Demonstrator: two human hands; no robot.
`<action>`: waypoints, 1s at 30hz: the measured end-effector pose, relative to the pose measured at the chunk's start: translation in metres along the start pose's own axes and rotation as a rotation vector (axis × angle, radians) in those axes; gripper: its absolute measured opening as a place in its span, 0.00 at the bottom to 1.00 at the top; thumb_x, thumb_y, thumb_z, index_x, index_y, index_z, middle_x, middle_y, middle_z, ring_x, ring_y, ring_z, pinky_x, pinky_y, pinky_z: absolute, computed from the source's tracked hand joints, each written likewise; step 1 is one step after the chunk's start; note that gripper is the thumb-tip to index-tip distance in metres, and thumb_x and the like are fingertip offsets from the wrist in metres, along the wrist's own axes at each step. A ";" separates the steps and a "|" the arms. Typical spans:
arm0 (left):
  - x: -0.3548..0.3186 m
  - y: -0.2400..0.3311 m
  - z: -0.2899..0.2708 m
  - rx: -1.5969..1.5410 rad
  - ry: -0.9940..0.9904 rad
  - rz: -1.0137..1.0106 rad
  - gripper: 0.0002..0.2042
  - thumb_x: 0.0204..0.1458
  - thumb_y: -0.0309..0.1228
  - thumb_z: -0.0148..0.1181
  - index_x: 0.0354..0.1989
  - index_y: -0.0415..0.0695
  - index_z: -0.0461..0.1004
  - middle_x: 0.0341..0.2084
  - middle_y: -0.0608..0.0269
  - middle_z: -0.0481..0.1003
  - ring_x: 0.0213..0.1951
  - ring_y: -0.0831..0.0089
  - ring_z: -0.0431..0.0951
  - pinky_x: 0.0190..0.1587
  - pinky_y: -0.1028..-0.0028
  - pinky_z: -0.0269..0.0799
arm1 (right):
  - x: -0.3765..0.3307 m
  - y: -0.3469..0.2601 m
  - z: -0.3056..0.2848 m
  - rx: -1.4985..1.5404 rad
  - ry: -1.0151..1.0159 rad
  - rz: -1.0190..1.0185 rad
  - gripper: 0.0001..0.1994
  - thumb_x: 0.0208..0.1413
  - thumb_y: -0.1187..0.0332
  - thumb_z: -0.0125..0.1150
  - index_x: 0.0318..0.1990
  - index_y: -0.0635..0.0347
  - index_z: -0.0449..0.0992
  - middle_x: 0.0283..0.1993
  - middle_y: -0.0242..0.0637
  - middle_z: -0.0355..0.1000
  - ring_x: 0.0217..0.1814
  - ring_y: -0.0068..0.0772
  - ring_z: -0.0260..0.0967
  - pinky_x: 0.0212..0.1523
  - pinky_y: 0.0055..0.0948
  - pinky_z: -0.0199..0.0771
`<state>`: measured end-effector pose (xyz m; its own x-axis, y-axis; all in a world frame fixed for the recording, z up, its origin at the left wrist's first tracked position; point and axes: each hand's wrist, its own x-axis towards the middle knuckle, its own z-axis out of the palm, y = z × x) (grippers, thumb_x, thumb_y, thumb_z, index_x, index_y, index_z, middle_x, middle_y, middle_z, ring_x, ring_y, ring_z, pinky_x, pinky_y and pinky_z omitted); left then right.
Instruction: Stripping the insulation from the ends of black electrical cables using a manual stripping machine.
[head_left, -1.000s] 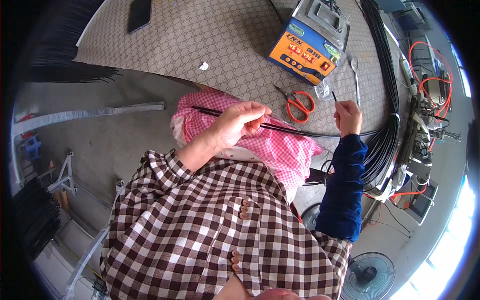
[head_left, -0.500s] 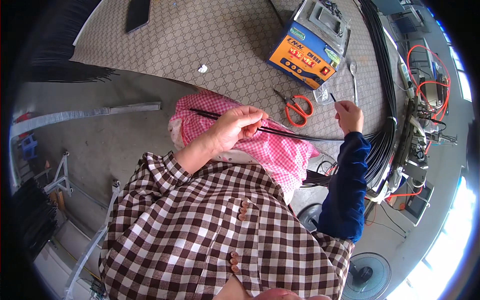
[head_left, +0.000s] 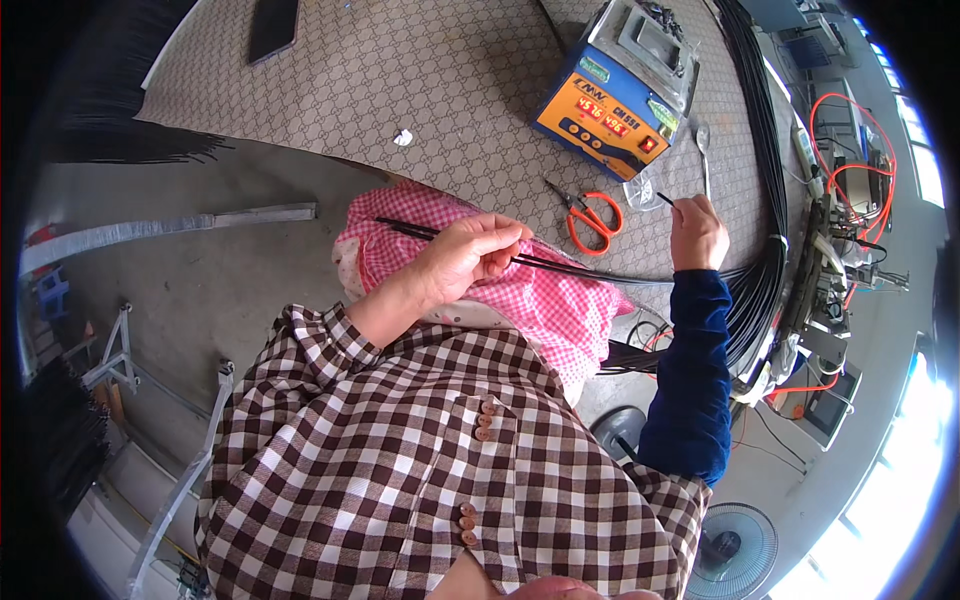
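My left hand [head_left: 468, 258] is closed around several thin black cables [head_left: 560, 266], above the pink gingham cloth on my lap. Their loose ends [head_left: 405, 228] stick out beyond its wrist side, and the rest run right along the table edge. My right hand [head_left: 698, 236] pinches a short, thin black piece [head_left: 665, 200] whose tip points up and left; whether it is a cable end, I cannot tell. Between the two hands lie orange-handled cutters [head_left: 594, 222]. A small clear plastic bag [head_left: 640, 192] rests just left of the right fingertips.
Behind the cutters stands a blue and orange solder pot [head_left: 608, 115] with a lit display. A metal spoon [head_left: 706, 160] lies on the patterned table [head_left: 440, 80], near a thick black cable bundle [head_left: 765, 130]. Farther left are a white scrap [head_left: 403, 138] and a phone [head_left: 273, 30].
My right hand has turned at the wrist, its back now facing up more and the forearm more upright. The left hand keeps its hold on the cables.
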<state>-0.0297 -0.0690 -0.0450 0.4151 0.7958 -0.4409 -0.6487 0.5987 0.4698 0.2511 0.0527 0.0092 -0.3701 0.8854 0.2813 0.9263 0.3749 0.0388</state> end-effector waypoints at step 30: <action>-0.010 0.015 0.014 0.040 -0.032 0.114 0.08 0.51 0.25 0.52 0.38 0.36 0.69 0.24 0.67 0.69 0.25 0.83 0.67 0.29 0.86 0.65 | 0.042 -0.018 -0.096 0.867 0.222 0.136 0.06 0.37 0.83 0.62 0.25 0.66 0.74 0.25 0.27 0.66 0.25 0.13 0.62 0.25 0.12 0.61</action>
<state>-0.0348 -0.0667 -0.0226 0.3607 0.8608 -0.3591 -0.6673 0.5071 0.5455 0.2254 0.0563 0.1128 -0.1561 0.8973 0.4128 0.5493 0.4262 -0.7188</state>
